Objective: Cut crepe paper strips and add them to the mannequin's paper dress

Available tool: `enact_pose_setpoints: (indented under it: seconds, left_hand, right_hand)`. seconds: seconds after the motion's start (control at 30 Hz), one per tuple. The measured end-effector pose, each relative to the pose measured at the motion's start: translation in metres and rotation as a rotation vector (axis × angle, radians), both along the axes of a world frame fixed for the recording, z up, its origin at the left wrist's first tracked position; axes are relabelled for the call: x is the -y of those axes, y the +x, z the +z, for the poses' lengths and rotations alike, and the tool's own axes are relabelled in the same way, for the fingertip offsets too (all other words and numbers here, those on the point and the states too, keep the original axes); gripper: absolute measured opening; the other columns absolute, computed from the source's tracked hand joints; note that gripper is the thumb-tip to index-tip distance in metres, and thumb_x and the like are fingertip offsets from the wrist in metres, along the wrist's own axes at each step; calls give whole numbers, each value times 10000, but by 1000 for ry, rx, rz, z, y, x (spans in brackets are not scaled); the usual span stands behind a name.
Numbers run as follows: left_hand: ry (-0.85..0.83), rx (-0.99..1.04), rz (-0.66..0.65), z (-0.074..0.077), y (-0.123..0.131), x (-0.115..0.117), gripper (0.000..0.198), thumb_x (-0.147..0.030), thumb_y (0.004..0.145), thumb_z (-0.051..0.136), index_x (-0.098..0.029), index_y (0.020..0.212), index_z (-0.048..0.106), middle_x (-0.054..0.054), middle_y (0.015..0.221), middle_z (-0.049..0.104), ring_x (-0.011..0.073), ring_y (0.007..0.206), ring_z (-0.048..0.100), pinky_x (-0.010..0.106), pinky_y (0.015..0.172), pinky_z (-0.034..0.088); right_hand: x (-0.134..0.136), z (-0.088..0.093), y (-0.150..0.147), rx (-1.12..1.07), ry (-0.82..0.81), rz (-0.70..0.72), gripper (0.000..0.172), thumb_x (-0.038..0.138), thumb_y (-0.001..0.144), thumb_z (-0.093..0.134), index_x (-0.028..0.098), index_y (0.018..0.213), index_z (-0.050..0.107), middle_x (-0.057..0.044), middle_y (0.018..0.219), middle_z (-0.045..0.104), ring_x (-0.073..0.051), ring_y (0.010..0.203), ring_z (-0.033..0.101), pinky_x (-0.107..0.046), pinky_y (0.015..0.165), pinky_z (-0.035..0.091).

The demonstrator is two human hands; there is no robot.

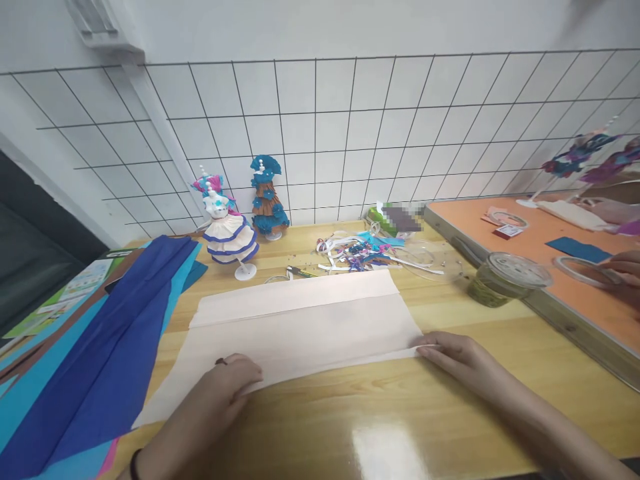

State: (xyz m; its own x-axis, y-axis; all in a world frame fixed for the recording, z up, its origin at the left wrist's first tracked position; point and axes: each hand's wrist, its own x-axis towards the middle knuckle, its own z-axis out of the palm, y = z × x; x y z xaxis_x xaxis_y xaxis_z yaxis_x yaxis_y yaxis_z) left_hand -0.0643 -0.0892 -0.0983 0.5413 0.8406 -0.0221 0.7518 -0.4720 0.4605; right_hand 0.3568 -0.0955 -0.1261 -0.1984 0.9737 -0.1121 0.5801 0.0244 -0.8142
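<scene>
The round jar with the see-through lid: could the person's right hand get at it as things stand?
Probably yes: the jar stands just beyond the right hand, and nothing seems to block the way. But that hand pinches the edge of the pale sheet, so it would likely have to let go.

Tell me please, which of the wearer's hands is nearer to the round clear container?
Right. The right hand pinches the pale sheet at its near right corner, below and left of the container in view; the left hand holds the sheet's near edge, farther left.
</scene>
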Motion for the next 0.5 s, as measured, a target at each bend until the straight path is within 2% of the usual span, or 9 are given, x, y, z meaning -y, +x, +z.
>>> enact_pose_setpoints:
  seconds: [0.1, 0.23, 0.37, 0.43, 0.5]
  left_hand:
    - [-201, 15, 142, 6, -23, -4, 258, -214, 805, 427, -234, 885, 672, 24, 934, 677, 178, 885, 597, 283, 814, 461]
    - [-348, 148, 326, -3, -62, -12, 278, -403, 770, 515, -222, 892, 686, 29, 946, 691, 205, 889, 615, 255, 802, 468]
    - [-448, 255, 463, -10, -96, -16, 322, -495, 749, 549, -226, 867, 681, 8, 912, 696, 202, 838, 625, 226, 718, 486]
    - [-471, 297, 516, -9, -103, -16, 342, -533, 721, 566, -211, 764, 673, 3, 811, 697, 192, 735, 626, 223, 632, 494]
    - [-408, 302, 599, -7, -103, -15, 393, -577, 677, 584, -191, 622, 635, -4, 646, 663, 172, 587, 596, 226, 533, 483]
  right_hand:
    - [-4, -6, 3, -19, -15, -49, 399, 535, 817, 486, 189, 899, 666, -63, 901, 692, -241, 848, 614, -292, 728, 480]
    - [-10, -11, 6, 37, -6, -74, 414, 536, 830, 452, 175, 867, 651, -55, 829, 680, -224, 782, 594, -281, 676, 469]
    - [-14, -11, 4, 70, 17, -112, 419, 548, 816, 449, 180, 840, 647, -41, 775, 676, -216, 741, 593, -262, 630, 462]
    - [-15, -11, 2, 101, 33, -142, 422, 551, 815, 441, 183, 841, 645, -39, 769, 682, -217, 730, 599, -257, 614, 459]
    - [-16, -11, 1, 157, 58, -171, 422, 550, 825, 418, 190, 841, 639, -37, 754, 684, -217, 715, 602, -258, 604, 455]
